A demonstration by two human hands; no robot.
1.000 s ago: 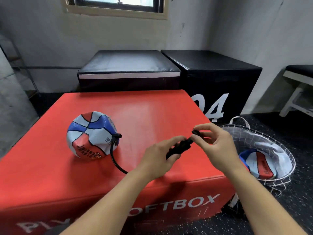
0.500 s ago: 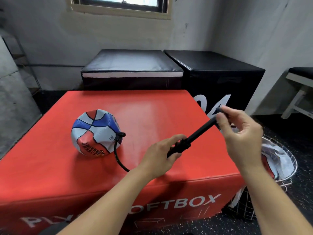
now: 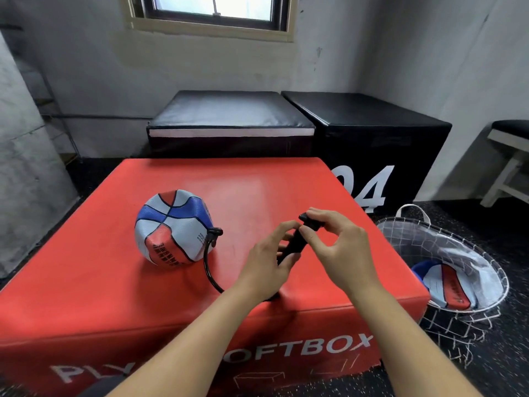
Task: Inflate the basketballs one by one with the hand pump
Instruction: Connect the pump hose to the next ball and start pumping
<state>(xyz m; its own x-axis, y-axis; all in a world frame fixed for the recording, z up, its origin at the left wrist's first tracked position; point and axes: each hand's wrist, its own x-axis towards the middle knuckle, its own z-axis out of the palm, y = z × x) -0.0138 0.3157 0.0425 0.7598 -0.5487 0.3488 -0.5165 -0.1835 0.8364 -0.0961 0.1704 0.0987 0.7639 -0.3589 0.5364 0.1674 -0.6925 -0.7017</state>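
Observation:
A dented red, white and blue basketball [image 3: 174, 227] lies on the red soft box [image 3: 86, 282]. A black hose [image 3: 208, 262] runs from its valve to the black hand pump [image 3: 296, 243]. My left hand [image 3: 269, 262] grips the pump body above the box. My right hand [image 3: 340, 247] pinches the pump handle, which is pushed in close to the body. A second basketball [image 3: 442, 285] lies in the wire basket [image 3: 498, 270] on the floor to the right.
Two black padded boxes [image 3: 229, 116] [image 3: 372, 130] stand behind the red box, the right one marked 04. A white bench [image 3: 509, 156] is at the far right. Dark speckled flooring surrounds the boxes.
My right hand pulled the pump handle out to the upper right half a second ago, then pushed it back in toward my left hand. The ball and hose stayed put.

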